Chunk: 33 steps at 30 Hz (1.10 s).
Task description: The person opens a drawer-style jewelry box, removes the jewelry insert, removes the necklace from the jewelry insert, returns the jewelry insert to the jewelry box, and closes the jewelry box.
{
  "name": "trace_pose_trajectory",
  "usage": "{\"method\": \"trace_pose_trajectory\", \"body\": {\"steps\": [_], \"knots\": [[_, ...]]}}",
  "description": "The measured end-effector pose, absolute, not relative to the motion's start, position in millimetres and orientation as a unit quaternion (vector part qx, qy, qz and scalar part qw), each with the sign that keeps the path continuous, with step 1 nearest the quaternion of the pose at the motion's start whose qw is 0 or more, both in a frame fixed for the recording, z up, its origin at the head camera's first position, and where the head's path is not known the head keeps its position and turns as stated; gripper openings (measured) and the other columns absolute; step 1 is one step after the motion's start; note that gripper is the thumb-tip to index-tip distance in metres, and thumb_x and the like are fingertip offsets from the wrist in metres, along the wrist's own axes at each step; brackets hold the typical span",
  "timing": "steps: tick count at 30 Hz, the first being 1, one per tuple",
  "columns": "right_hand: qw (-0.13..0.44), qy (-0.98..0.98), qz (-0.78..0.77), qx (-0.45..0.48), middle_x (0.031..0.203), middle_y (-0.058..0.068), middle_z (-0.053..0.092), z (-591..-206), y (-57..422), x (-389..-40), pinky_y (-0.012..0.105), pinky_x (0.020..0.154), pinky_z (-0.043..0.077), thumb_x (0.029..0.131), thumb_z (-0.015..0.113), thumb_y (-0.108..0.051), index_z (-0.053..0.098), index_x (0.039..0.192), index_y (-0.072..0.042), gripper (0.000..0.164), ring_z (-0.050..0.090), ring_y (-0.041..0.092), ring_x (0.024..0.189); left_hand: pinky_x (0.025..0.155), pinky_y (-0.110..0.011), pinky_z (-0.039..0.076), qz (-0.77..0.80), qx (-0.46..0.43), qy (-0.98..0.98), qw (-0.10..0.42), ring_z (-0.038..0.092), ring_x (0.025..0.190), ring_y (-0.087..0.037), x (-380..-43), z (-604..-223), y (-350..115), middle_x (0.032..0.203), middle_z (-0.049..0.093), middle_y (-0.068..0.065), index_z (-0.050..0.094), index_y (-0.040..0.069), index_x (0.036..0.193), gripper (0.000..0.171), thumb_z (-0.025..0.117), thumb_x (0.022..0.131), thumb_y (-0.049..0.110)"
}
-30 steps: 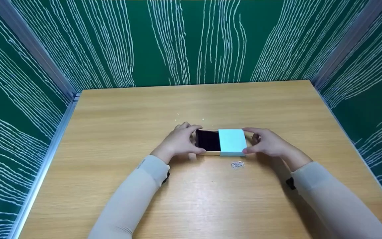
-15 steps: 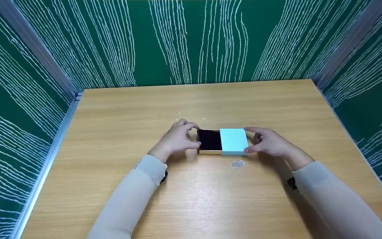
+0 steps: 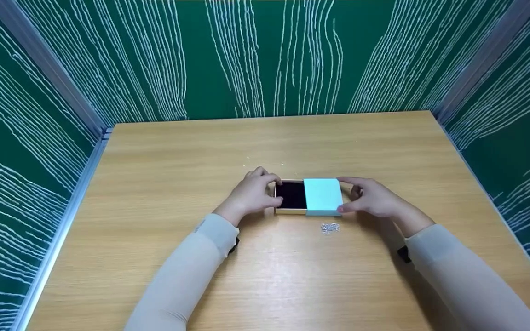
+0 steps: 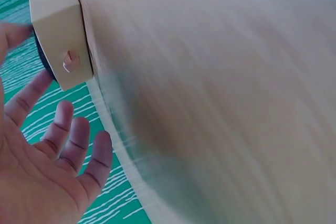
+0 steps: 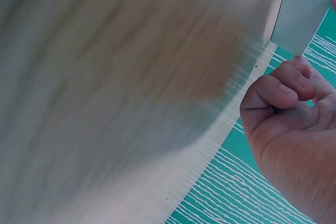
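A small drawer box lies on the wooden table, its turquoise sleeve (image 3: 323, 196) covering the right half. From the left side sticks out the gold drawer (image 3: 291, 212), lined with a black insert (image 3: 294, 194). My left hand (image 3: 250, 192) has thumb and index finger on the insert at the drawer's left end. In the left wrist view the insert's dark edge (image 4: 44, 56) bows above the rim between those two fingertips; the other fingers are spread. My right hand (image 3: 370, 197) grips the sleeve's right end between thumb and index finger, other fingers curled in.
A small silvery glittering cluster (image 3: 330, 228) lies on the table (image 3: 265, 276) just in front of the box. Several tiny pale specks (image 3: 282, 164) lie behind it. Green walls with white lines (image 3: 228, 59) stand at the back and sides.
My left hand has let go of the drawer's sides, drawn back a little, and come in with thumb and index finger on the black insert. My right hand stays on the sleeve.
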State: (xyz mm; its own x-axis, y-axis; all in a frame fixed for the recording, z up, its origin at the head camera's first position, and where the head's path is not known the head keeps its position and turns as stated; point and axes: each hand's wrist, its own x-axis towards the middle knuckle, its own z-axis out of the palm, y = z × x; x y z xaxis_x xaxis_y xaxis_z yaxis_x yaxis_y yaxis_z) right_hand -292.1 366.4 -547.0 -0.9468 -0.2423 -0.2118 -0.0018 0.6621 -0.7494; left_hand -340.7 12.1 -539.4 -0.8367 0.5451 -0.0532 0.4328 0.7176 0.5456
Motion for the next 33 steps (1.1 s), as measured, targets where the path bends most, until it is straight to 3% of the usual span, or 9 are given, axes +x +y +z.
{"method": "trace_pose_trajectory", "body": {"steps": [10,18,25,33], "knots": [[0.155,0.904,-0.393,-0.065,0.102,0.014,0.055,-546,363,-292,0.035,0.072,0.039,0.072,0.093,-0.048,0.049,0.156,-0.025,0.097,0.048,0.027,0.092,0.102,-0.043,0.047,0.229,0.257,0.934,0.100,0.050,0.117,-0.024,-341,-543,16,0.130,0.054,0.001,0.066,0.031,0.128,0.047,0.077,0.085,0.047],[0.157,0.904,-0.393,-0.066,0.110,0.015,0.055,-544,368,-291,0.038,0.078,0.036,0.074,0.091,-0.050,0.045,0.158,-0.024,0.100,0.047,0.029,0.101,0.103,-0.049,0.050,0.263,0.245,0.926,0.117,0.047,0.120,-0.025,-342,-535,6,0.140,0.051,-0.004,0.055,0.027,0.147,0.077,0.082,0.080,0.056],[0.160,0.904,-0.393,-0.058,0.096,0.011,0.054,-544,370,-291,0.031,0.062,0.038,0.073,0.092,-0.051,0.045,0.158,-0.027,0.100,0.048,0.027,0.082,0.107,-0.050,0.048,0.270,0.244,0.921,0.137,0.044,0.124,-0.025,-344,-537,-3,0.141,0.049,-0.005,0.049,0.028,0.152,0.086,0.083,0.078,0.054],[0.166,0.901,-0.397,-0.062,0.096,0.012,0.053,-549,368,-291,0.030,0.060,0.039,0.078,0.090,-0.044,0.041,0.160,-0.022,0.099,0.047,0.025,0.078,0.104,-0.048,0.049,0.259,0.239,0.925,0.145,0.044,0.123,-0.024,-343,-539,-6,0.140,0.049,-0.005,0.053,0.034,0.148,0.079,0.082,0.077,0.055]]}}
